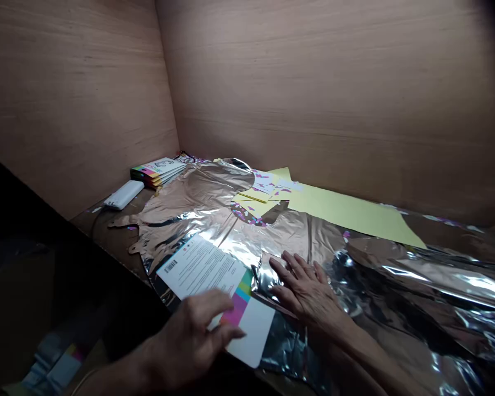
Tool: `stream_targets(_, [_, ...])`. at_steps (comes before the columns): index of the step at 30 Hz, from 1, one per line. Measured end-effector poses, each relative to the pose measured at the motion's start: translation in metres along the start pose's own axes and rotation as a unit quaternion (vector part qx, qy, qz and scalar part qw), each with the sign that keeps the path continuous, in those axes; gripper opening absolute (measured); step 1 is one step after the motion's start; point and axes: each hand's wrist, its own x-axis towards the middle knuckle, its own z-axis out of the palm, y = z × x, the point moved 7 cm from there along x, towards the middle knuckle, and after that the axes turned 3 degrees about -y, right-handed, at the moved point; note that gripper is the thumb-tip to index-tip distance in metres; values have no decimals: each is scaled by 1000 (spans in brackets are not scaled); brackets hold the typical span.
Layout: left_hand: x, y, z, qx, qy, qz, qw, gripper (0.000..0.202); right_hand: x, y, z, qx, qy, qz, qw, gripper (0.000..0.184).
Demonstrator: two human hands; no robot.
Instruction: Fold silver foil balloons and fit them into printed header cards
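My left hand (192, 335) is closed on the near end of a white printed card (206, 272) with a barcode and a rainbow colour band. The card lies over a flat, crinkled silver foil balloon (214, 220) that covers much of the brown table. My right hand (303, 289) lies flat on the foil just right of the card, fingers stretched out and apart, holding nothing.
A yellow paper sheet (346, 212) and small patterned paper pieces (264, 190) lie behind the foil. At the back left a stack of colourful packs (157, 171) and a white power bank (124, 195) with a cable sit by the wooden walls (313, 82).
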Motion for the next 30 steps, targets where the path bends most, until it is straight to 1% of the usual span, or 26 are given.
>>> stream_targets(1, [10,0,-4,86,17,41,995,51,-2,0,-2,1,4,6,1000,50])
stream_targets(2, [20,-4,-2,161,18,63,985,65,-4,-1,-3,1,6,7,1000,50])
stream_targets(3, [30,-11,4,218,0,70,973,80,-7,-2,-4,2,5,6,1000,50])
stream_targets(4, [38,-19,13,257,-26,61,964,90,-10,-3,-4,3,3,1,1000,50])
stream_targets(6, [51,-33,27,287,-59,34,956,96,-17,-6,-4,5,3,-11,1000,50])
stream_targets(8, [58,-37,34,293,-57,14,954,92,-24,-7,-6,7,16,-15,1000,50])
stream_targets(10, [64,-35,35,295,-38,6,955,87,-29,-6,-8,10,32,-9,999,50])
stream_targets(12, [68,-31,35,295,-25,8,955,83,-31,-5,-8,14,30,-4,999,49])
stream_targets(15, [72,-31,36,291,-26,13,956,76,-31,-5,-9,18,19,2,1000,49])
stream_targets(19, [73,-32,36,296,-36,11,954,70,-31,-4,-10,20,24,-4,999,50])
stream_targets(22, [74,-25,35,307,-68,-10,949,68,-32,-3,-9,22,27,-6,999,50])
stream_targets(26, [78,-6,33,329,-134,-49,933,61,-32,-4,-12,25,43,-4,999,49])
stream_targets(30, [83,14,32,381,-145,-45,912,49,-32,-6,-15,36,47,0,998,48])
